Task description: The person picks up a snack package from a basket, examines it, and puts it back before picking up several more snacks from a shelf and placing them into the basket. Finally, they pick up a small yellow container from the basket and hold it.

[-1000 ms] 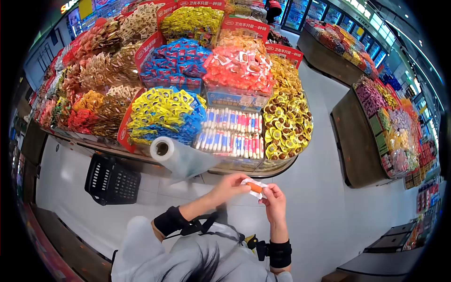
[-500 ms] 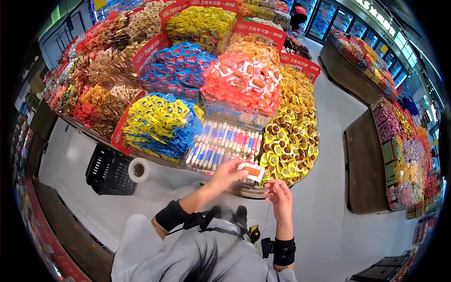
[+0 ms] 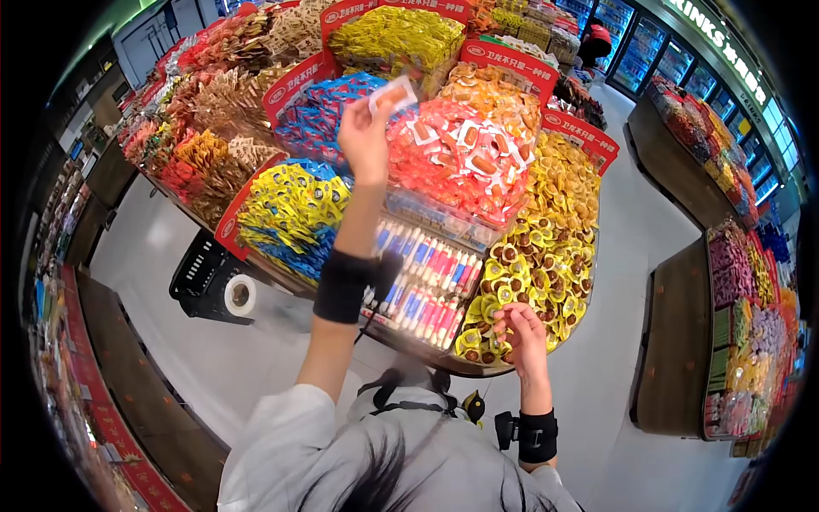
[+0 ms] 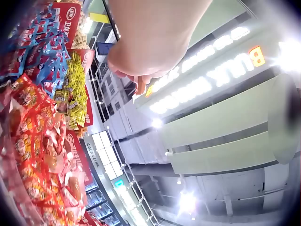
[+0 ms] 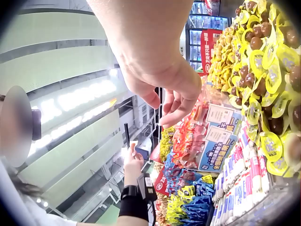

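One wrapped orange snack (image 3: 395, 96) pinched in the left hand (image 3: 364, 138), up in mid-air by the snack display (image 3: 482, 371). Just an orange sliver of it in the left wrist view, black basket (image 3: 196, 273) on head cam only. Long axis kinda diagonal on head cam, pointing upper right past the fingertips. Right hand (image 3: 527, 337) relaxed and free, near yellow-wrapped candies (image 3: 559, 277)

Small whitish packet (image 3: 394, 95), orange piece inside, tilted, held aloft
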`<control>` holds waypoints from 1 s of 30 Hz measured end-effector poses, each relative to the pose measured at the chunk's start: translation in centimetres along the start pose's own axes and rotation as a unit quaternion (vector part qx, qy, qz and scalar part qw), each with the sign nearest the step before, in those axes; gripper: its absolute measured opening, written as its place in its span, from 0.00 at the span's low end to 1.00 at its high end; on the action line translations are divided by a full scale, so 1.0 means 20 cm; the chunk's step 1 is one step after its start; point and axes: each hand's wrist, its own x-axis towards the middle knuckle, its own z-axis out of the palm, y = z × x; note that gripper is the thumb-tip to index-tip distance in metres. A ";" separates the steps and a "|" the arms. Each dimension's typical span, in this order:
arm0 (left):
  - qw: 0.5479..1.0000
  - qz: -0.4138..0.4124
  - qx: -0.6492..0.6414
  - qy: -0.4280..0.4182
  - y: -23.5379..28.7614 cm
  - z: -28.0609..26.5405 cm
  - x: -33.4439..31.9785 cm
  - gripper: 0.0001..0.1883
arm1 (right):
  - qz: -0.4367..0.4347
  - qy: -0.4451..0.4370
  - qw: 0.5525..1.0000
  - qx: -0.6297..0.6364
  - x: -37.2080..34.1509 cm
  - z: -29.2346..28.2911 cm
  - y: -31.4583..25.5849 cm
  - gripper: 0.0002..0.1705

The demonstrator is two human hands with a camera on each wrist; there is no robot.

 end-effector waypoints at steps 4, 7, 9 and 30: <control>0.980 0.057 0.191 -0.030 -0.18 0.14 0.37 0.17 | 0.015 -0.025 0.999 0.014 0.07 -0.04 0.00 0.10; 0.916 0.056 0.380 -0.118 -0.29 0.17 0.47 0.17 | 0.009 -0.024 1.000 0.013 0.07 -0.06 -0.02 0.10; 0.876 0.073 0.442 -0.178 -0.39 0.17 0.50 0.16 | 0.004 -0.018 1.000 0.013 0.08 -0.07 -0.04 0.10; 0.761 0.051 0.573 -0.301 -0.82 0.12 0.57 0.11 | 0.025 0.000 1.000 0.010 0.17 -0.11 -0.02 0.10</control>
